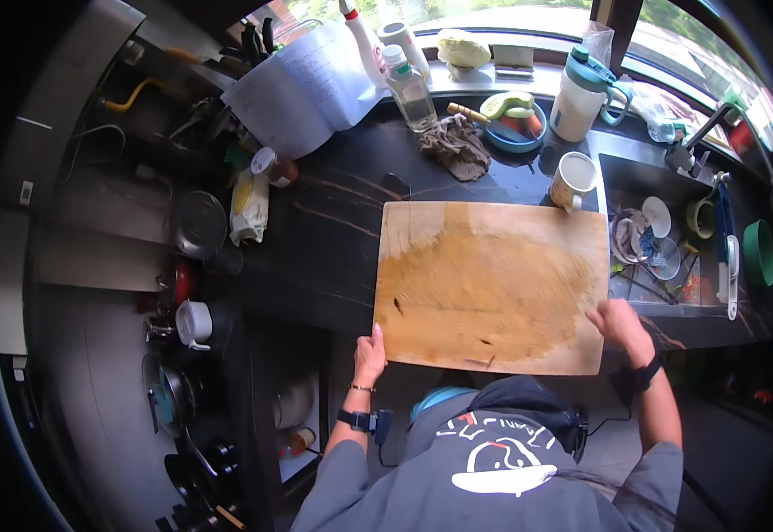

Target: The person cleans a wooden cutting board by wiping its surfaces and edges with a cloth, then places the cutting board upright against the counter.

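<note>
The left hand (370, 359) holds the left edge of the wooden board (493, 284), which is between both hands. The right hand (619, 321) is curled by the opposite edge; whether it pinches, I cannot tell.

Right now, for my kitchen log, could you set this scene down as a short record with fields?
Left hand: the left hand holds the left edge of the cutting board
Right hand: the right hand is curled at the right edge; grip unclear
Board surface: a large darker patch, a few dark marks
Beyond the board: mug, crumpled cloth, blue bowl
Right of the board: sink with dishes
</note>
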Motion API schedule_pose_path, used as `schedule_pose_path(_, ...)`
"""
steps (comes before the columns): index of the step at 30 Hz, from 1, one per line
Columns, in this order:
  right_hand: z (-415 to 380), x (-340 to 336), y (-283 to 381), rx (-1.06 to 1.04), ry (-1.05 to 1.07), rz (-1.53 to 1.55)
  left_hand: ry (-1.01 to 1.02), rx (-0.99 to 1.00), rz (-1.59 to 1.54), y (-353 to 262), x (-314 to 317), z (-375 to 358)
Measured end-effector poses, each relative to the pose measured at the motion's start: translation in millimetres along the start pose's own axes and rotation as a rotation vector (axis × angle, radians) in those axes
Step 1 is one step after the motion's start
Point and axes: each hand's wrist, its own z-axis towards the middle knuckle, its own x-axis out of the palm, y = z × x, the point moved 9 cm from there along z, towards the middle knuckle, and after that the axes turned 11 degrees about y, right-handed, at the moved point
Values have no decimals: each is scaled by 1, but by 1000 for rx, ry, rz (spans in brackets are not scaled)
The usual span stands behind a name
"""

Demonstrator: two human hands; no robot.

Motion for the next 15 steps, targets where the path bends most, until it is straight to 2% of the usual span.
schedule_pose_path(3,42,-52,79,-328,-163,201,-49,0,-121,-8,-4,-14)
schedule_pose_path(5,72,-71,129,-416,-156,305,-21,-11,-162,1,-3,-13)
schedule_pose_path(7,117,-74,165,-539,-289,388,10,9,-186,-5,-1,-17)
schedule_pose_path(9,155,-81,198,-606,-417,328,-11,13,-177,-7,-1,-18)
schedule_pose_path(11,201,-81,215,-578,-537,287,19,41,-173,-5,1,-15)
schedule_pose_path(15,248,-92,254,-448,-595,218,47,95,-129,-1,5,-8)
